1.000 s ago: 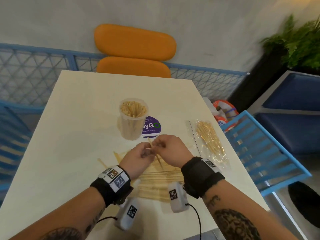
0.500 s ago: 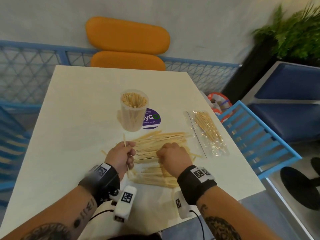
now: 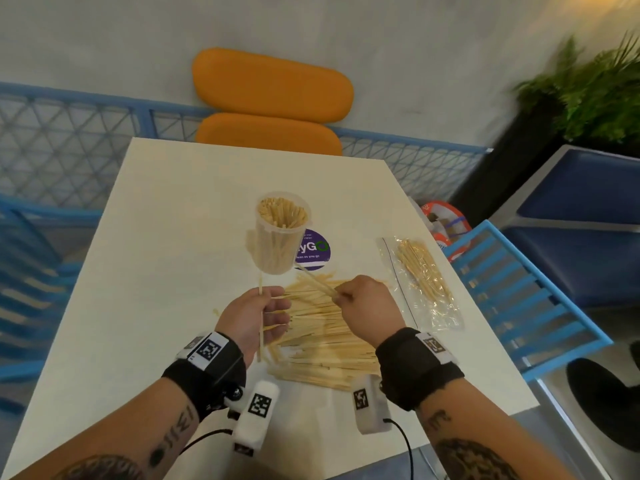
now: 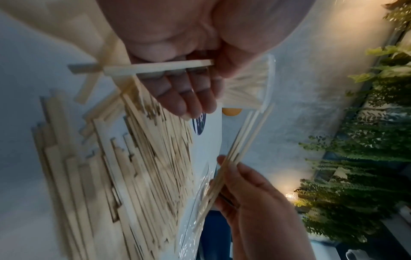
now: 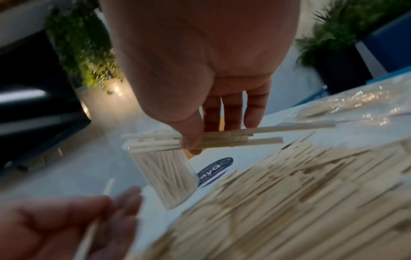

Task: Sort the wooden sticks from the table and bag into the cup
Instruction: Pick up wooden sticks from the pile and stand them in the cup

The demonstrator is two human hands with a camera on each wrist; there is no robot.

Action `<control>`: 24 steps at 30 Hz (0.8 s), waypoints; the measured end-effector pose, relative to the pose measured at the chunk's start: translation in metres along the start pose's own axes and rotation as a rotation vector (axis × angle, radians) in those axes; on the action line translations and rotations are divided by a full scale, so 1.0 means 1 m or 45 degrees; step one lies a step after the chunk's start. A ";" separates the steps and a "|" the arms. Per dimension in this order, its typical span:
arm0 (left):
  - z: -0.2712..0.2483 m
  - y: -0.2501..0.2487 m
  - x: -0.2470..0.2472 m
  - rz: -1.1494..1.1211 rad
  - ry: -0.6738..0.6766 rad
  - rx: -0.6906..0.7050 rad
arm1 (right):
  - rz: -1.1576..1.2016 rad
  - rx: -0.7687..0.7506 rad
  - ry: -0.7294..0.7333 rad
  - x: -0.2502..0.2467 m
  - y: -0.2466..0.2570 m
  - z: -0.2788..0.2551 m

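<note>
A clear plastic cup packed with upright wooden sticks stands at the middle of the white table. In front of it lies a wide pile of loose sticks. My left hand pinches a single thin stick, held upright just left of the pile. My right hand grips a small bundle of sticks above the pile, their tips pointing at the cup's base. The right wrist view shows this bundle under thumb and fingers, next to the cup. A clear bag holding more sticks lies to the right.
A purple round sticker sits on the table beside the cup. An orange chair stands past the far edge and a blue slatted chair at the right. The table's right edge runs close to the bag.
My right hand has risen off the pile with a small bundle of sticks. The left hand keeps its single stick and has lifted slightly toward the cup.
</note>
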State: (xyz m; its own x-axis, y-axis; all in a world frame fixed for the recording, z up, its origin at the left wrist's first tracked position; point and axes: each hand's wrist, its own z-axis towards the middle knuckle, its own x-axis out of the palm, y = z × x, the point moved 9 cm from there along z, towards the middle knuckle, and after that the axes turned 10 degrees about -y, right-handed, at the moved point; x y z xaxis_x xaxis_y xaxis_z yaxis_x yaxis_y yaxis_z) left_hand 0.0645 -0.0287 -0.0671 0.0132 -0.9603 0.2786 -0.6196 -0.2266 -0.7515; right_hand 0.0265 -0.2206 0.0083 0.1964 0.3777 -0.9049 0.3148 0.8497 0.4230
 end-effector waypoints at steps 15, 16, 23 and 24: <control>-0.021 0.007 0.078 0.076 0.282 -0.093 | 0.541 0.165 -0.027 -0.001 0.019 -0.012; -0.020 0.007 0.075 0.133 0.246 -0.088 | 0.488 0.107 -0.045 -0.005 0.019 -0.014; -0.001 0.003 0.043 0.113 0.003 0.010 | -0.204 -0.188 0.151 0.020 0.001 -0.021; -0.001 0.003 0.041 0.100 0.000 0.013 | -0.339 -0.263 0.207 0.028 0.001 -0.025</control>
State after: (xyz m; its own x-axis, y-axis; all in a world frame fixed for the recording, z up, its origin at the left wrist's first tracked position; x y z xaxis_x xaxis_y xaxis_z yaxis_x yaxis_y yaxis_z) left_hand 0.0625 -0.0687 -0.0577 -0.0353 -0.9751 0.2188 -0.6107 -0.1523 -0.7771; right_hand 0.0097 -0.1997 -0.0179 -0.0221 0.1729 -0.9847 0.1379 0.9760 0.1683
